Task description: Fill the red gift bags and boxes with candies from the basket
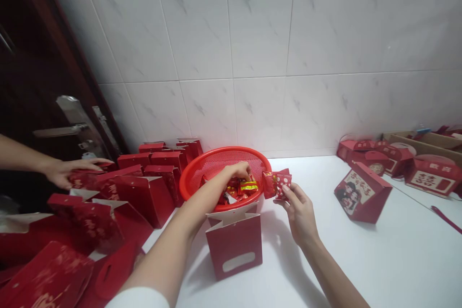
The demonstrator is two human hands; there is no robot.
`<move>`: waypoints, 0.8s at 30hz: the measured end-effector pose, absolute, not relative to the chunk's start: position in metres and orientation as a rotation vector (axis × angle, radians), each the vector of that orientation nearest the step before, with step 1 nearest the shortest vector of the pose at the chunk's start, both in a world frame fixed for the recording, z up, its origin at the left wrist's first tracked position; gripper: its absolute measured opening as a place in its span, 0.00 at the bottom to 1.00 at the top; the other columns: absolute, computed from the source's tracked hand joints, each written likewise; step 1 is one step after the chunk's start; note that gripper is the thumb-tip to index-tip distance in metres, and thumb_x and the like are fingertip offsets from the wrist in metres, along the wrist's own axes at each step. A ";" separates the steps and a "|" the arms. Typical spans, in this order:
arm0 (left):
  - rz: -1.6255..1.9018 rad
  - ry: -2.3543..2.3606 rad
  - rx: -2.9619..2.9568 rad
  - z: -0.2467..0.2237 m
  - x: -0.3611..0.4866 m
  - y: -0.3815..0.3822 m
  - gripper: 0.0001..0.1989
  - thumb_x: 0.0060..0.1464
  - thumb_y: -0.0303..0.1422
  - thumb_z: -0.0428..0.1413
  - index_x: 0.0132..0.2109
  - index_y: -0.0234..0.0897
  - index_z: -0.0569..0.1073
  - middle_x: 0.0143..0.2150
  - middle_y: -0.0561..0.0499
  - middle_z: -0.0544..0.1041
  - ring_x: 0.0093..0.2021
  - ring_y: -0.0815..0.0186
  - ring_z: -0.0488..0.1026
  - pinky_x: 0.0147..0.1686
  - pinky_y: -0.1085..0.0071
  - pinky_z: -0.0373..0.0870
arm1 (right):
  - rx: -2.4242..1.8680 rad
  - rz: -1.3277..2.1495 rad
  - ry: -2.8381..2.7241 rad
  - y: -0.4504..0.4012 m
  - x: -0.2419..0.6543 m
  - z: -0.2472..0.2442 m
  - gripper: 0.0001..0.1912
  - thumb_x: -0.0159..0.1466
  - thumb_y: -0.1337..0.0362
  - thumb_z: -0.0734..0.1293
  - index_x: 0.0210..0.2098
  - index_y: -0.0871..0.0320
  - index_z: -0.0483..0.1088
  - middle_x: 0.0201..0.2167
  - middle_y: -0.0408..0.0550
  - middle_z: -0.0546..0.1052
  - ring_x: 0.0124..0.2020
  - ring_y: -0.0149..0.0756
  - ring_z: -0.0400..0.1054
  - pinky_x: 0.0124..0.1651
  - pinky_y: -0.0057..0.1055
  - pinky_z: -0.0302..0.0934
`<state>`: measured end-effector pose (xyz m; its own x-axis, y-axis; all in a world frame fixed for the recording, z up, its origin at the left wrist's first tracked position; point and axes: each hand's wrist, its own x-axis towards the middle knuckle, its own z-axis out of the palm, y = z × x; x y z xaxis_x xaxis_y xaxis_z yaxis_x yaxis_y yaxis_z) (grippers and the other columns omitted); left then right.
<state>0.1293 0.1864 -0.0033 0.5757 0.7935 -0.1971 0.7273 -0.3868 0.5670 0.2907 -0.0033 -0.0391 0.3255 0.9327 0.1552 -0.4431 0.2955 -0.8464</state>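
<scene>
My left hand (241, 170) reaches into a red plastic basket (191, 166), its fingers curled down by the wrapped candies (248, 186). Whether a candy sits between those fingertips is hidden. Just outside the basket's right rim, my right hand (298, 204) is closed on several red candy packets (277, 184), one of them with white dots. In front of the basket stands a red paper gift box (234, 240), upright with its top open and a pale oval slot on its near face.
Many red gift boxes (151, 197) stand in rows at left, where another person's hand (72, 171) touches one. On the right, a closed printed box (364, 195) rests on the white table (317, 260). Handled boxes (433, 173) and a cardboard carton (440, 143) lie beyond it. A tiled wall (260, 57) rises behind.
</scene>
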 end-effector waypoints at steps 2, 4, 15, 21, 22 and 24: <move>0.207 1.174 2.172 0.006 0.134 0.196 0.09 0.36 0.32 0.67 0.24 0.35 0.75 0.20 0.54 0.72 0.23 0.68 0.67 0.26 0.70 0.63 | -0.789 1.033 -0.732 -0.003 0.291 -0.039 0.16 0.51 0.52 0.78 0.30 0.56 0.76 0.32 0.43 0.76 0.32 0.31 0.67 0.34 0.29 0.69; 0.322 1.125 2.154 0.018 0.131 0.198 0.11 0.42 0.37 0.66 0.27 0.34 0.75 0.24 0.53 0.74 0.27 0.67 0.69 0.30 0.70 0.65 | -0.788 1.029 -0.719 -0.002 0.291 -0.039 0.16 0.50 0.52 0.78 0.29 0.57 0.75 0.31 0.43 0.75 0.31 0.31 0.67 0.34 0.29 0.69; 0.486 0.505 2.057 0.078 0.147 0.110 0.16 0.46 0.38 0.68 0.35 0.34 0.72 0.32 0.51 0.77 0.33 0.68 0.73 0.34 0.70 0.67 | -0.791 1.085 -0.697 -0.004 0.288 -0.038 0.21 0.48 0.49 0.80 0.33 0.56 0.77 0.36 0.45 0.76 0.37 0.35 0.71 0.36 0.32 0.74; 0.394 0.620 2.419 0.071 0.156 0.087 0.12 0.48 0.38 0.67 0.32 0.35 0.74 0.29 0.54 0.72 0.31 0.69 0.68 0.29 0.73 0.62 | -0.762 1.105 -0.733 -0.007 0.287 -0.036 0.20 0.51 0.48 0.78 0.33 0.56 0.78 0.33 0.44 0.76 0.36 0.32 0.70 0.41 0.32 0.74; 0.398 0.617 2.445 0.069 0.156 0.087 0.12 0.49 0.38 0.67 0.32 0.35 0.75 0.29 0.55 0.71 0.31 0.69 0.67 0.29 0.74 0.61 | -0.757 1.113 -0.734 -0.007 0.287 -0.036 0.19 0.51 0.48 0.78 0.33 0.56 0.78 0.34 0.44 0.76 0.37 0.33 0.70 0.41 0.32 0.74; 0.374 0.581 2.490 0.066 0.157 0.087 0.11 0.50 0.38 0.66 0.32 0.35 0.75 0.30 0.55 0.71 0.31 0.69 0.67 0.29 0.74 0.61 | -0.752 1.138 -0.739 -0.007 0.287 -0.036 0.20 0.52 0.49 0.78 0.36 0.56 0.79 0.37 0.45 0.78 0.40 0.35 0.72 0.42 0.32 0.74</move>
